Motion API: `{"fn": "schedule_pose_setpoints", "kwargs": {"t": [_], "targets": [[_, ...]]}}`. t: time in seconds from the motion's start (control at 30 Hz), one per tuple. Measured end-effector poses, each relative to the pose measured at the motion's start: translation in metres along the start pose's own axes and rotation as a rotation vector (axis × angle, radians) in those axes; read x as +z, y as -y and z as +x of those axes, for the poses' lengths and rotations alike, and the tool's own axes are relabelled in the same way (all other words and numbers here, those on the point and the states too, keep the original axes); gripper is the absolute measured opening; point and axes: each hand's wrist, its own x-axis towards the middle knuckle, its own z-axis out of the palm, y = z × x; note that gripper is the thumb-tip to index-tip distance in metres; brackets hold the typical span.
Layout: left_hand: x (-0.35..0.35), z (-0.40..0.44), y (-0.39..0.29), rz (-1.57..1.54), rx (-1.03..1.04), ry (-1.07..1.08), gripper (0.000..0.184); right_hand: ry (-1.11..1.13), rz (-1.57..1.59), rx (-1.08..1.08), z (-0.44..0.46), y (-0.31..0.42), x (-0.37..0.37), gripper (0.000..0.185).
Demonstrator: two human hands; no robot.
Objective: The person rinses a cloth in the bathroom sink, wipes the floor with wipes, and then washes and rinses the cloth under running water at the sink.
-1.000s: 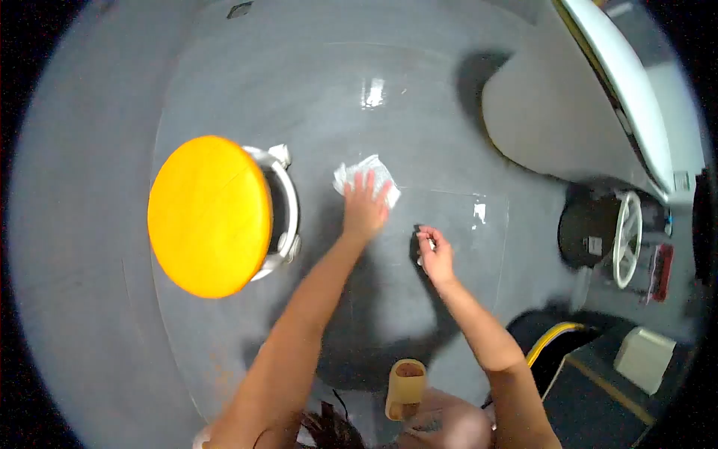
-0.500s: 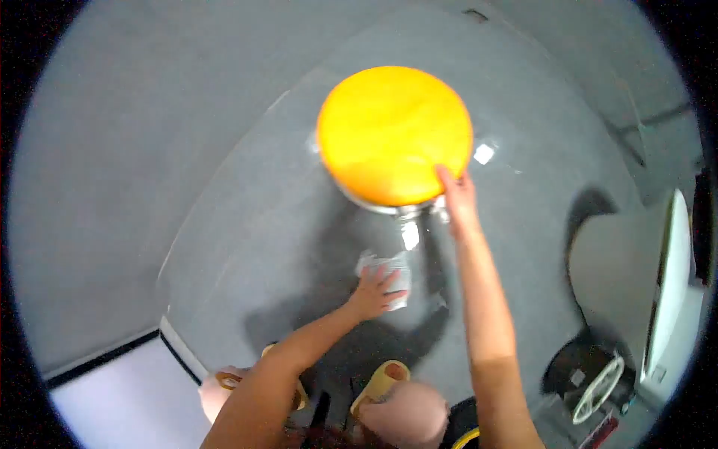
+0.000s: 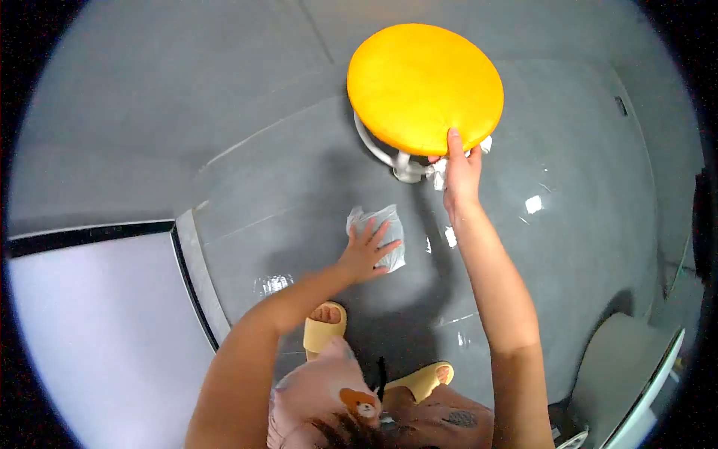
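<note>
"Stool (image 3: 422, 86), where is it?"
"Ahead of the left hand (image 3: 364, 253), with the right hand (image 3: 462, 178) holding its near edge."
"And the left hand?"
"Flat on a thin white cloth (image 3: 396, 256), apart from the right hand."
"What could go wrong?"
"Stool might tip if its edge gets pulled too hard. Left hand could slip if the shiny floor (image 3: 561, 247) is wet."

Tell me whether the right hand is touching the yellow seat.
Touching. The head view shows the right hand with its thumb lying over the yellow seat's near edge.
</note>
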Motion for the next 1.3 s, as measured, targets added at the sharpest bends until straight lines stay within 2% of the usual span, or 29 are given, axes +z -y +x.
{"fn": "schedule_pose_setpoints", "kwargs": {"t": [0.03, 0.1, 0.17, 0.27, 0.3, 0.33, 0.37, 0.53, 0.57, 0.6, 0.67, 0.73, 0.8, 0.9, 0.93, 1.03, 1.1, 1.17, 1.23, 1.27, 1.3], "targets": [[0.012, -0.005, 0.001, -0.016, 0.003, -0.014, 0.072, -0.041, -0.008, -0.031, -0.001, -0.008, -0.001, 0.030], [0.037, -0.021, -0.007, -0.079, -0.162, -0.066, 0.073, -0.066, -0.041, -0.050, -0.008, -0.018, -0.008, 0.030], [0.032, -0.050, -0.003, -0.080, -0.372, -0.125, 0.077, -0.017, -0.013, -0.005, -0.014, -0.007, -0.018, 0.029], [0.053, -0.072, 0.024, -0.090, -0.663, -0.406, 0.077, 0.029, -0.011, 0.048, -0.004, 0.002, -0.047, 0.032], [0.059, -0.072, 0.034, -0.055, -0.689, -0.362, 0.078, 0.077, 0.005, 0.075, 0.002, 0.005, -0.062, 0.036], [0.053, -0.084, 0.069, -0.030, -0.706, -0.319, 0.079, 0.057, 0.024, 0.146, -0.005, 0.005, -0.046, 0.036], [0.077, -0.080, 0.087, -0.001, -0.725, -0.276, 0.080, 0.020, -0.047, 0.155, -0.012, -0.010, -0.066, 0.041], [0.057, -0.027, 0.142, 0.010, -1.141, -0.544, 0.078, -0.063, -0.135, 0.238, -0.030, -0.019, -0.138, 0.053], [0.042, -0.024, 0.191, 0.010, -1.137, -0.596, 0.077, -0.111, -0.166, 0.240, -0.046, -0.035, -0.096, 0.053], [0.060, -0.020, 0.225, 0.015, -1.143, -0.639, 0.075, -0.156, -0.198, 0.252, -0.061, -0.078, -0.080, 0.053], [0.006, 0.031, 0.179, -0.086, -0.992, -0.534, 0.073, -0.182, -0.200, 0.339, -0.059, -0.061, -0.086, 0.051], [0.015, 0.068, 0.150, -0.011, -0.660, -0.691, 0.068, -0.183, -0.157, 0.408, -0.073, -0.087, -0.081, 0.044], [0.019, 0.091, 0.127, -0.037, -0.445, -0.607, 0.061, -0.160, -0.177, 0.394, -0.083, -0.103, -0.075, 0.040], [0.025, 0.081, 0.135, -0.092, -0.283, -0.538, 0.059, -0.123, -0.263, 0.447, -0.090, -0.102, -0.073, 0.039], [0.016, 0.073, 0.146, -0.025, -0.215, -0.508, 0.056, -0.103, -0.305, 0.465, -0.092, -0.097, -0.073, 0.039], [-0.005, 0.061, 0.216, 0.113, -0.371, -0.565, 0.055, -0.088, -0.322, 0.426, -0.083, -0.111, -0.091, 0.038], [-0.024, 0.056, 0.252, 0.171, -0.448, -0.608, 0.056, -0.146, -0.359, 0.334, -0.068, -0.068, -0.090, 0.043], [-0.051, 0.036, 0.266, 0.286, -0.644, -0.494, 0.058, -0.208, -0.412, 0.207, -0.052, -0.015, -0.082, 0.046], [-0.064, 0.001, 0.261, 0.281, -0.841, -0.563, 0.060, -0.086, -0.475, -0.051, -0.030, 0.028, -0.091, 0.049], [0.004, -0.054, 0.348, 0.264, -0.871, -0.557, 0.060, -0.039, -0.495, -0.157, -0.041, -0.080, -0.063, 0.050], [0.008, -0.073, 0.354, 0.239, -0.906, -0.569, 0.061, 0.022, -0.528, -0.128, -0.036, -0.076, -0.060, 0.050]]}}
